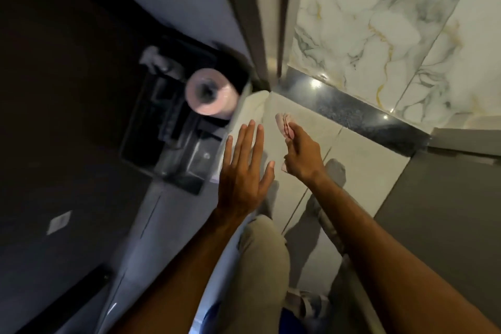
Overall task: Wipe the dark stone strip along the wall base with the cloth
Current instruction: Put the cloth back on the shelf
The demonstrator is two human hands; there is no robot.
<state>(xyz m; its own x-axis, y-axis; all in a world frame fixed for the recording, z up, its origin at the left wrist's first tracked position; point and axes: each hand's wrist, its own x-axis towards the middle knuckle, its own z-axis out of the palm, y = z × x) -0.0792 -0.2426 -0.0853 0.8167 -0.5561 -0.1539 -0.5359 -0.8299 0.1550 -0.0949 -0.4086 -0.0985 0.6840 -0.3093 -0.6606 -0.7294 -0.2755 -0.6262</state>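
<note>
The dark speckled stone strip (349, 112) runs diagonally along the foot of the white marbled wall, from the door frame at centre down to the right. My right hand (303, 153) is shut on a folded pinkish cloth (284, 124), whose end sticks out past my fingers. The cloth hangs above the pale floor tile, a short way left of the strip and not touching it. My left hand (244, 168) is open with fingers spread, held flat in the air beside the right hand and holding nothing.
A pink toilet roll (210, 93) sits on a dark recessed shelf (173, 141) at the left. A door frame (260, 22) rises at centre. White marbled wall tiles (379, 22) fill the upper right. My trouser legs (260, 266) and pale floor tiles (360, 171) lie below.
</note>
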